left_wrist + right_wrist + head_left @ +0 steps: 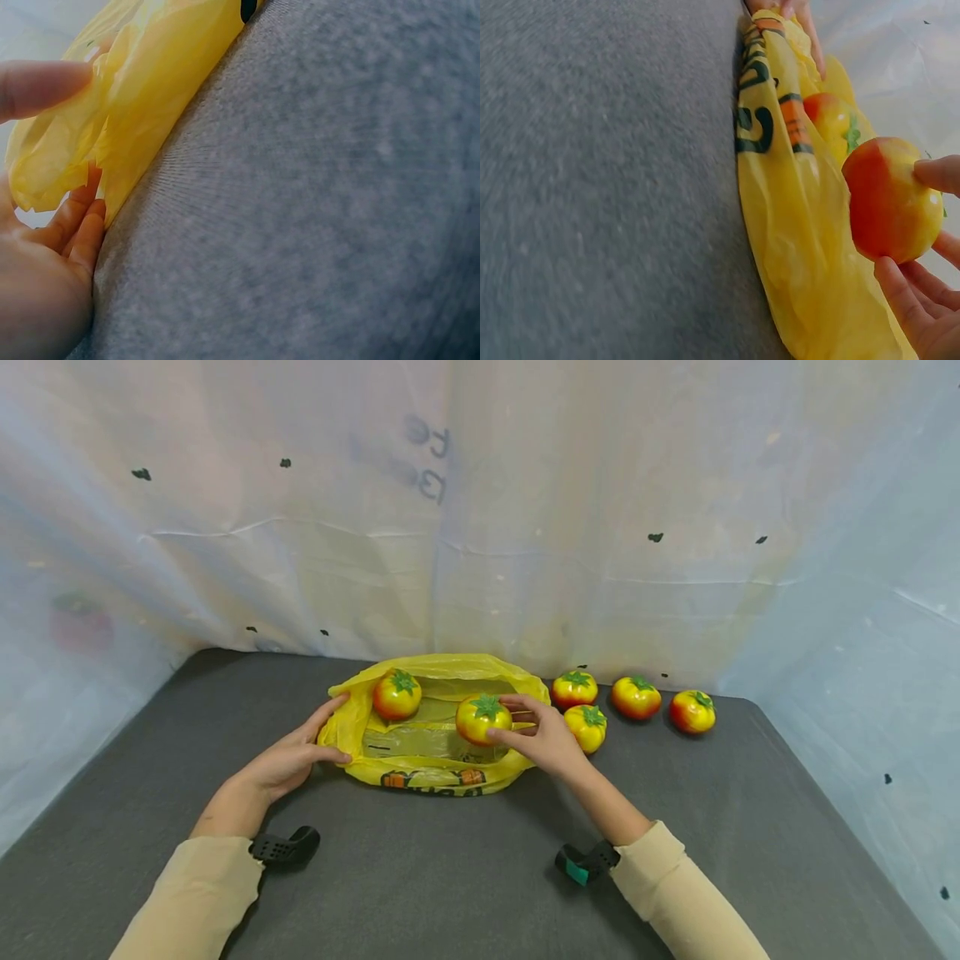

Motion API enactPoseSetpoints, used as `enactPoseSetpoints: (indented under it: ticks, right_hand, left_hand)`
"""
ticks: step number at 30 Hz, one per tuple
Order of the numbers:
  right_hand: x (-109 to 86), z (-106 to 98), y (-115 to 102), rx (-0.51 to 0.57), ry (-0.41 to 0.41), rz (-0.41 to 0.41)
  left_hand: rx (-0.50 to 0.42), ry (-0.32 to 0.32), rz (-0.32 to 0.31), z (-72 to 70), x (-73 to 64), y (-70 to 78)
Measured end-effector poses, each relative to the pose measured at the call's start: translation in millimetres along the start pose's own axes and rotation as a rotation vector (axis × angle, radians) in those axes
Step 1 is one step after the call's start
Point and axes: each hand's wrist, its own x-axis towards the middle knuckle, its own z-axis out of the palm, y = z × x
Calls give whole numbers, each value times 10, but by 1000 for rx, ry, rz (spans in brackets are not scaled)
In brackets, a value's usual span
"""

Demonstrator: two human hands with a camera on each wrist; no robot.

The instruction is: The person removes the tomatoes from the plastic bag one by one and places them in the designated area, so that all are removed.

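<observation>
A tomato [480, 720] pinched in the right hand [551, 743], over the mouth of a yellow plastic bag [442, 777].
The right hand's fingers are clamped on the red-and-yellow tomato, thumb on the near side; another tomato [394, 697] sits inside the bag, left of those fingers. The left hand [288, 762] touches the bag's left end, thumb and fingers spread well apart, the yellow plastic between them. To the right of the right fingers, four more tomatoes lie on the dark grey surface [420, 877]: one [587, 728] just beside the hand, one [574, 690] behind that, and two [636, 698] [692, 712] farther right.
</observation>
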Motion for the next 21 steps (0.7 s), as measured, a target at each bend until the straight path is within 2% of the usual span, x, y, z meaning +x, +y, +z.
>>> enactPoseSetpoints:
  ticks: [11, 21]
  right_hand:
    - [-21, -177, 4, 21, 34, -31]
    - [-65, -400, 43, -49, 96, -7]
  left_hand:
    - [-1, -3, 0, 6, -9, 22]
    - [7, -3, 1, 12, -17, 25]
